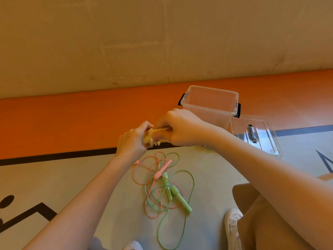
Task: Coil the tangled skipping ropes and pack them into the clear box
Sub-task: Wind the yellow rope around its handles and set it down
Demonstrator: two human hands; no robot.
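Yellow rope (152, 135) between both gripping hands

The clear box (210, 103) stands open-topped on the orange floor strip by the wall, nothing over its mouth. Its near left corner is blocked by the right hand (178, 128), which meets the left hand (133, 141) around a yellow rope bundle (151, 136). Just beside the box on its near right lies the clear lid (255, 136). Nearer than the box, the pink rope (155, 170) and green rope (173, 192) sprawl tangled together across the floor. Bare orange floor runs left of the box along the wall.
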